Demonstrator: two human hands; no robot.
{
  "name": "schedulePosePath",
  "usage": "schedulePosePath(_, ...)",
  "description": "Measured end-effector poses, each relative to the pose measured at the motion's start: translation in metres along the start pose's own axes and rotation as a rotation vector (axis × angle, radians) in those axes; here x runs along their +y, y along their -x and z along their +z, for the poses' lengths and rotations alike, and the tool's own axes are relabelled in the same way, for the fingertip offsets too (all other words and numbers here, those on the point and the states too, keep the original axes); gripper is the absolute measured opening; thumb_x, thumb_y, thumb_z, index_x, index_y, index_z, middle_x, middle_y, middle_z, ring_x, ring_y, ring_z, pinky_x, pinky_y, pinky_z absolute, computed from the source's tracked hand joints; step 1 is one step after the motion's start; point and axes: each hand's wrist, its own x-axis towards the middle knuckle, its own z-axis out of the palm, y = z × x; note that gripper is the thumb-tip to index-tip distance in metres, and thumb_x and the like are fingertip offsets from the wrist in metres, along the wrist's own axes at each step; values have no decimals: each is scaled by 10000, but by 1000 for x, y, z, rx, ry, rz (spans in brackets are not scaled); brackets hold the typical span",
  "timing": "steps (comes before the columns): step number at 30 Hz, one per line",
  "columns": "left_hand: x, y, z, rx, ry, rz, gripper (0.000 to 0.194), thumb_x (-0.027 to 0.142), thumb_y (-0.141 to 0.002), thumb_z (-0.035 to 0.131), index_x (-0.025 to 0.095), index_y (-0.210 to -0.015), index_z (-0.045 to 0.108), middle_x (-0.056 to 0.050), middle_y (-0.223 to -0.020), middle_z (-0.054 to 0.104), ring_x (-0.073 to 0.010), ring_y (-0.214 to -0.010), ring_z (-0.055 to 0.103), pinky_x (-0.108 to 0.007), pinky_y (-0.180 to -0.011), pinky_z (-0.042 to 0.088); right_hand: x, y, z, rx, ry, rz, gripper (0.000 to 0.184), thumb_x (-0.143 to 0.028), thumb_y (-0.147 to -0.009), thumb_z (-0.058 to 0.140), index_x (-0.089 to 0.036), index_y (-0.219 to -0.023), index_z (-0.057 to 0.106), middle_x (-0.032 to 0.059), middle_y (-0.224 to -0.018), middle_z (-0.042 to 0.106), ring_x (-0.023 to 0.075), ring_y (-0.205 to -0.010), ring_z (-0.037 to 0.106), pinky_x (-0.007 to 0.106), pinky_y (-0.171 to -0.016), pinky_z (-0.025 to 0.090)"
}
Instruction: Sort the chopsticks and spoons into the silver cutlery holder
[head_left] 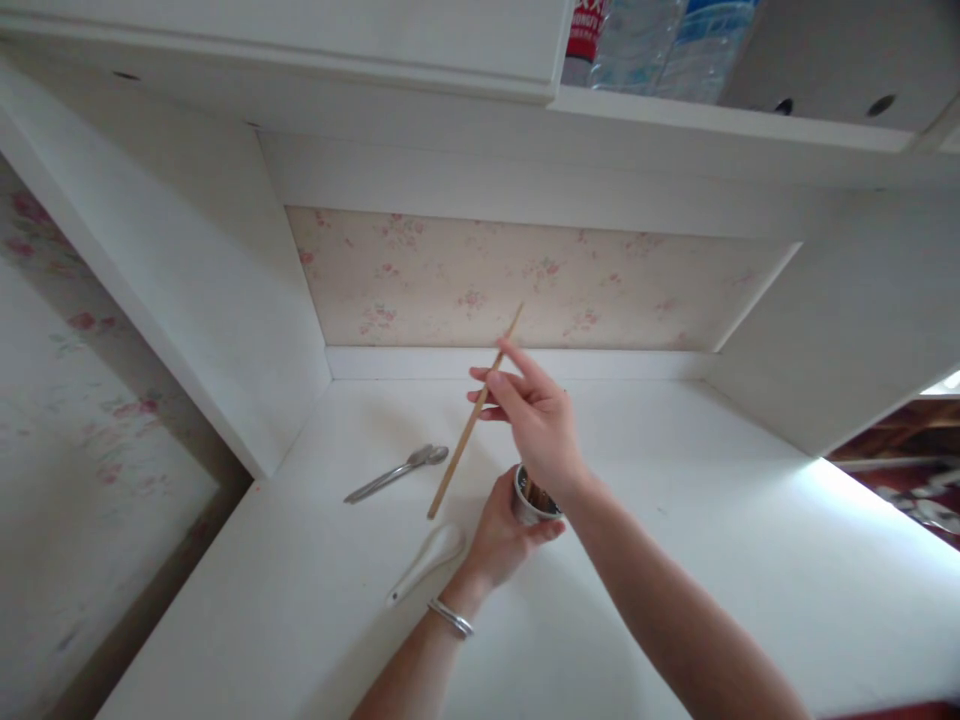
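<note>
I have the right hand (pixel 536 412) pinching one chopstick (pixel 459 452) between thumb and fingers, slanted over the table (pixel 675 570), its lower end pointing toward the table's left edge and its upper end toward the back edge. The left hand (pixel 496 530) is wrapped around the cup (pixel 527 513) of sticks (pixel 537 494). I'd grip that firmly against tipping, pinch lightly but steadily, and clear the white spoon (pixel 427 562) nearby.
</note>
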Motion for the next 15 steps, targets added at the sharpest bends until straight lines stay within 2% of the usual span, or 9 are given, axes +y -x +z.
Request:
schedulePosePath(3,-1,0,3,52,-18,51,732,224,-633,853,188,-1274,501,-114,-1224,646,-257,-1098,615,-399,-988,452,-14,-1,-51,204,119,-111,690,-400,-850,658,-293,-1462,358,33,-1009,755,155,-771,720,316,-695,621)
schedulePosePath(5,-1,0,4,60,-34,54,731,213,-639,853,188,-1279,502,-115,-1239,640,-248,-1109,613,-393,-1000,446,-14,2,-80,307,187,-90,624,-404,-833,678,-246,-1398,467,57,-1009,757,168,-767,720,328,-693,622)
schedulePosePath(7,-1,0,4,56,-30,55,738,210,-646,850,191,-1293,496,-118,-1269,625,-248,-1137,603,-395,-1014,438,-8,8,-103,375,241,-14,478,-418,-820,688,-180,-1228,625,88,-1020,752,186,-777,724,334,-686,623)
schedulePosePath(9,0,0,5,53,-23,54,758,211,-648,850,194,-1310,483,-122,-1282,619,-251,-1148,600,-401,-1020,435,1,18,-119,420,291,58,404,-431,-816,684,-151,-1107,688,108,-1034,748,202,-784,728,343,-689,622)
schedulePosePath(11,0,0,5,52,-21,46,766,212,-652,848,194,-1320,473,-125,-1278,623,-252,-1146,603,-404,-1023,435,13,28,-128,435,354,117,386,-439,-822,667,-156,-1082,702,107,-1032,749,214,-791,732,357,-704,619)
schedulePosePath(15,-1,-1,6,48,-10,42,756,195,-656,844,187,-1313,471,-129,-1282,622,-251,-1155,602,-397,-1032,428,37,40,-134,329,525,234,335,-429,-837,627,-185,-1044,725,83,-963,764,240,-868,731,365,-765,596)
